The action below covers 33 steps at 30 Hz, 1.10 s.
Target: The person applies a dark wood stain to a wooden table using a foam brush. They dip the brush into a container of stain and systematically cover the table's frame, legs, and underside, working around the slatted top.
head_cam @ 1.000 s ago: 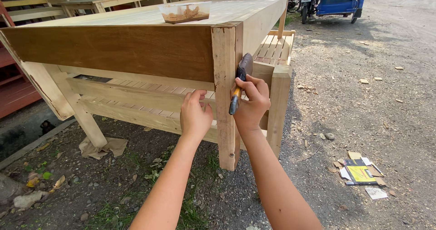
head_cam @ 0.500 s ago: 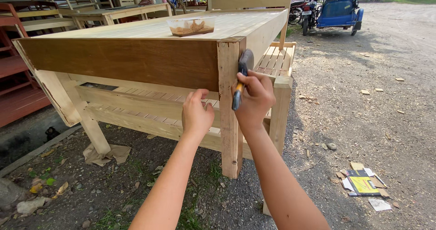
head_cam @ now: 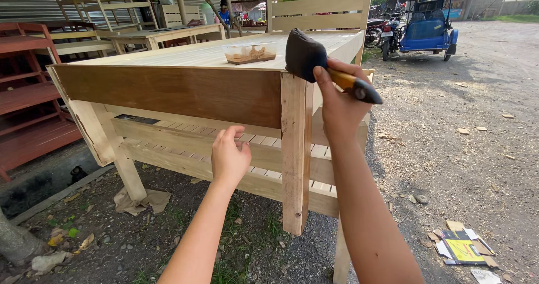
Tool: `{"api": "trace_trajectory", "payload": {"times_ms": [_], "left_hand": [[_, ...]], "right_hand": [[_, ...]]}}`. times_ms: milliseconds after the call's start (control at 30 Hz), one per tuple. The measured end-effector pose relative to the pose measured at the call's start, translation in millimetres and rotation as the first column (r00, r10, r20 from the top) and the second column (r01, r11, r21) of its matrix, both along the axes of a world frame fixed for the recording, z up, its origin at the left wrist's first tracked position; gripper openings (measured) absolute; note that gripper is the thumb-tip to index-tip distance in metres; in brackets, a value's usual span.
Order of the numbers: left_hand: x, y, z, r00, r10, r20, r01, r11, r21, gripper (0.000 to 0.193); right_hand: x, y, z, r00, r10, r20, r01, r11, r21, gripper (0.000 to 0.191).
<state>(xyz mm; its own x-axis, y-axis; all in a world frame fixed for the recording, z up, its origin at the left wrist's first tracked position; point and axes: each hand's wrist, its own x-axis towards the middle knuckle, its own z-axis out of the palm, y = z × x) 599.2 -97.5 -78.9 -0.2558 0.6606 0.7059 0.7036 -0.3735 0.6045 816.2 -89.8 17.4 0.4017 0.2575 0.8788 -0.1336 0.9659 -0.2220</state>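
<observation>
R hand (head_cam: 337,101) is closed around the yellow-and-black handle of a paintbrush (head_cam: 325,68), gripping it w/ the dark bristle head up at the top corner of the wooden table (head_cam: 185,56), right where the corner leg (head_cam: 296,149) meets the tabletop. Bristles touch or sit just beside the corner; can't tell which. L hand (head_cam: 229,156) is loosely curled, holding nothing, fingertips at the lower edge of the brown-stained apron board (head_cam: 168,93), just left of the leg. The leg and the slatted lower shelf (head_cam: 224,155) are bare pale wood.

On the tabletop, near the brush, sits a clear plastic container (head_cam: 249,53) w/ brownish stuff inside. Red wooden shelving (head_cam: 28,104) stands at left, more unfinished furniture behind. A blue tricycle vehicle (head_cam: 429,20) is parked on the gravel at far right. Flattened cardboard scraps (head_cam: 463,247) lie on the ground bottom right; crumpled paper (head_cam: 140,201) by the far-left leg.
</observation>
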Motion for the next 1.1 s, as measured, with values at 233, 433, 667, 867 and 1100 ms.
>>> {"api": "trace_trajectory", "payload": {"times_ms": [233,433,667,867,1100], "left_hand": [[14,3,-5,0.998,-0.039,0.043,0.039,0.999,0.01,0.035],[25,2,-7,0.998,-0.05,0.039,0.05,0.999,0.019,0.036],[24,-6,0,1.0,-0.007,0.026,0.007,1.0,0.003,0.036],[39,-7,7,0.999,0.018,0.031,-0.015,0.998,-0.066,0.036],[35,-6,16,0.999,0.04,0.004,-0.04,0.999,0.001,0.037]], "right_hand": [[55,36,-25,0.936,0.32,0.147,-0.259,0.909,-0.327,0.022],[55,18,-110,0.844,0.289,0.452,-0.059,0.887,-0.458,0.019],[64,38,0,0.932,0.2,0.303,-0.095,0.94,-0.327,0.017],[57,9,-19,0.875,0.216,0.434,-0.056,0.934,-0.352,0.016],[51,28,2,0.875,0.142,0.463,-0.021,0.966,-0.257,0.018]]}}
